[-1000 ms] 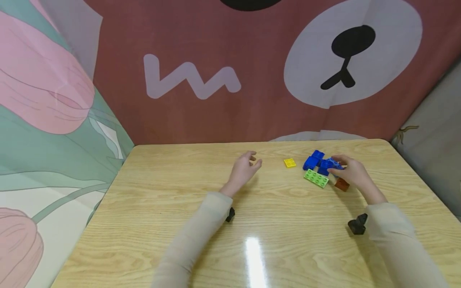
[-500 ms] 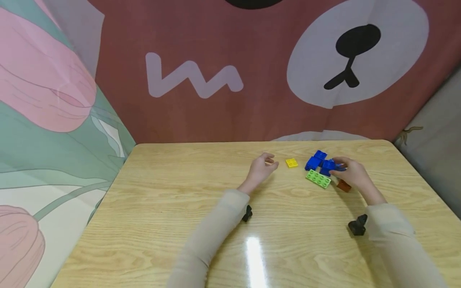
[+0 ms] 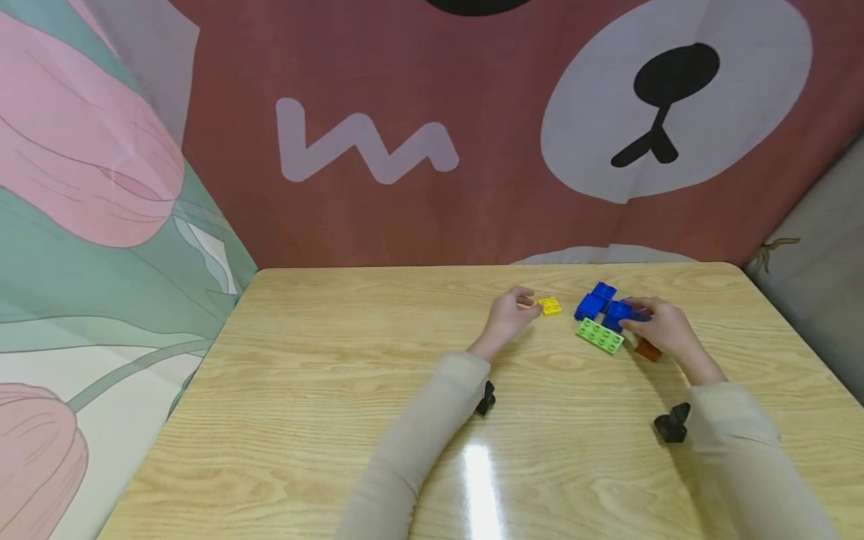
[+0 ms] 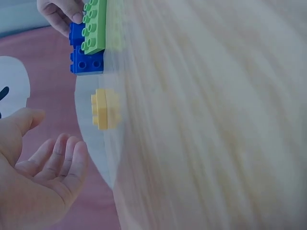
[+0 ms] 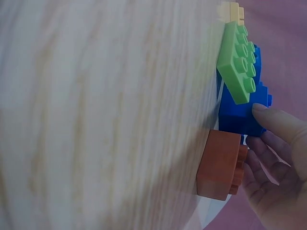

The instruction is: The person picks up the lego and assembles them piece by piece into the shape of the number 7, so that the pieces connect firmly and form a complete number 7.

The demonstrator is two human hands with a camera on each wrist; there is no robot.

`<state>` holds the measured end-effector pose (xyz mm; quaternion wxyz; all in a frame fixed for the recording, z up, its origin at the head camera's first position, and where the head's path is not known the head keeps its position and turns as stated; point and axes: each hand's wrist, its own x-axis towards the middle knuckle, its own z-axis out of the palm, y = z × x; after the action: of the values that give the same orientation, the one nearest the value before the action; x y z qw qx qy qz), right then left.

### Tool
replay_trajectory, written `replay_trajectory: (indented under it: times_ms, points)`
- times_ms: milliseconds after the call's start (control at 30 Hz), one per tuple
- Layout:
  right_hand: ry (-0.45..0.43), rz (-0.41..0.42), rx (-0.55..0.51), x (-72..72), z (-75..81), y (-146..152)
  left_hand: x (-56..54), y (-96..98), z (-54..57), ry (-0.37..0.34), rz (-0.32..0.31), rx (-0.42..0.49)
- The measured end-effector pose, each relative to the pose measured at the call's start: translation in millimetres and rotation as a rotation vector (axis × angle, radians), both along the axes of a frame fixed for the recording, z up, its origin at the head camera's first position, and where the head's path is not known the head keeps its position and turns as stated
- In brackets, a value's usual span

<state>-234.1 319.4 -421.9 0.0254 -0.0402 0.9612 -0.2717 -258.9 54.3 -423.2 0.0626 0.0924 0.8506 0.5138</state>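
Okay, so my left grip (image 3: 511, 315) is relaxed, fingers loosely bent, just beside the little yellow block (image 3: 550, 305), which sits flat on the bench (image 3: 304, 412). Left wrist view shows a bit of a gap between them. Meanwhile my right grip (image 3: 661, 324) has a blue block (image 5: 235, 112) pinched, thumb on its side, over on the right part of the bench. A couple of other blue blocks (image 3: 592, 304) sit right by it, the light green block (image 3: 599, 335) is on the near side of those, and the brown block (image 5: 218, 163) is down beneath my right palm.
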Motion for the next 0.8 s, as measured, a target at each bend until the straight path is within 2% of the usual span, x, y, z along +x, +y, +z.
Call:
replay_trajectory:
  times_ms: [367, 800]
  points:
    - [-0.003, -0.003, 0.013, 0.9, 0.7, 5.0, -3.3, 25.5, -3.7, -0.024, 0.016, 0.039]
    - [-0.042, -0.011, -0.007, 0.7, -0.3, 8.0, 1.6, 54.1, -6.7, -0.020, 0.027, 0.054]
